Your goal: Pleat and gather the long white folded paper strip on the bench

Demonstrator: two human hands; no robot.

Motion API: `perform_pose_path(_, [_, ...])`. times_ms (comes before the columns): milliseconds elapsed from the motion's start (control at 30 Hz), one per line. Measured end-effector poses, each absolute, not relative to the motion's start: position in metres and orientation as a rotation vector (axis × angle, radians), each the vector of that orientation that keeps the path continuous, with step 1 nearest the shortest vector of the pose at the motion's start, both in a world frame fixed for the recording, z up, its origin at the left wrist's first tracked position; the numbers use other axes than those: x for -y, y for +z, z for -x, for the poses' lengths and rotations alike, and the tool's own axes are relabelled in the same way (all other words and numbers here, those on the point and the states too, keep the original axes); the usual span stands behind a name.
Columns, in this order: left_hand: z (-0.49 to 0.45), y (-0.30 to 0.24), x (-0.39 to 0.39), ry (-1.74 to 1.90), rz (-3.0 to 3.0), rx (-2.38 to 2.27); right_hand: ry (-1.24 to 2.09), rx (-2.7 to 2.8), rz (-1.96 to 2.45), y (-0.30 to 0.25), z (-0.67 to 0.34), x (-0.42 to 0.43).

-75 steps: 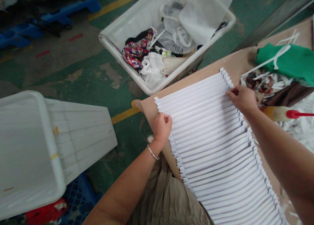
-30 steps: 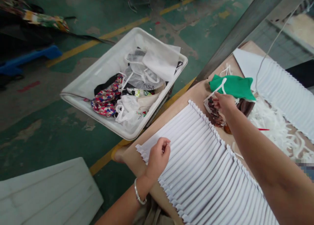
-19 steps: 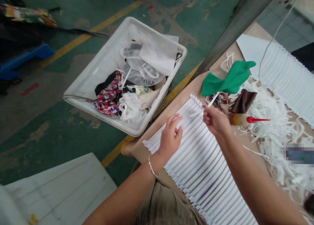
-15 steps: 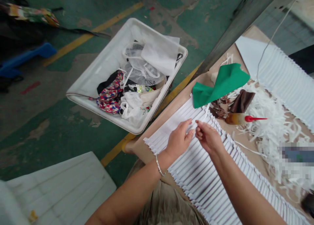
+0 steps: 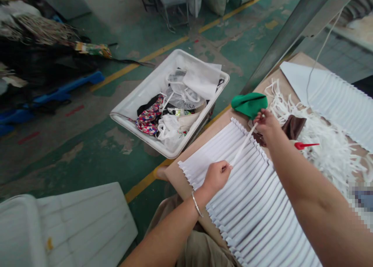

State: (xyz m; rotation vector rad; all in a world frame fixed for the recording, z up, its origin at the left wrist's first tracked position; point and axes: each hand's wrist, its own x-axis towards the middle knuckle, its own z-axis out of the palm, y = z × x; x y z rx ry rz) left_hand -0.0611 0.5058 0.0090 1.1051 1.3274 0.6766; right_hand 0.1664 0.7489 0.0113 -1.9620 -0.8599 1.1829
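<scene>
A narrow white strip point(image 5: 244, 144) is stretched slantwise between my two hands. My left hand point(image 5: 216, 176), with a bangle at its wrist, is closed on the strip's lower end. My right hand point(image 5: 266, 122) pinches the upper end, close beside a green cloth point(image 5: 251, 105). Beneath both hands lies a long row of overlapping white folded pieces point(image 5: 256, 193) with stepped edges. A brown cloth point(image 5: 295, 127) sits to the right of my right hand. The red nozzle point(image 5: 305, 145) of a bottle points right; my right forearm hides most of the bottle.
Loose white strips point(image 5: 323, 146) are heaped on the brown tabletop point(image 5: 171, 177). More overlapping white pieces point(image 5: 335, 90) lie at the far right. Left of the table stands a white bin point(image 5: 131, 100) holding bags and cloth. A metal post point(image 5: 279, 45) rises behind the table.
My hands, close together before, have moved apart, the right one up and away, with the white strip drawn out between them. The green cloth now looks folded smaller. The view has shifted.
</scene>
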Motion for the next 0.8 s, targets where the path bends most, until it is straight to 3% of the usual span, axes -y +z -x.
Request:
perform_pose_path(100, [0.065,0.007,-0.497,0.626,-1.136,-1.317,1.037,0.755,2.015,0.033,-0.19,-0.767])
perform_pose_path(200, [0.068,0.005,-0.49,0.574,-1.152,-1.296,1.036,1.253,1.863,0.053,-0.169,-0.727])
perform_pose_path(367, [0.08,0.012,-0.485,0.603,-1.12,-1.298,1.931,2.17,1.198,0.048,-0.097,-0.596])
perform_pose_path(433, [0.093,0.014,-0.477,0.598,-1.078,-1.275,2.09,2.278,1.15,0.039,-0.093,-0.571])
perform_pose_path(633, [0.142,0.001,-0.419,0.551,-0.796,-1.413,2.017,2.276,1.559,0.027,-0.161,-0.598])
perform_pose_path(800, [0.143,-0.012,-0.387,0.652,-0.571,-1.49,1.744,2.227,1.842,0.021,-0.188,-0.616])
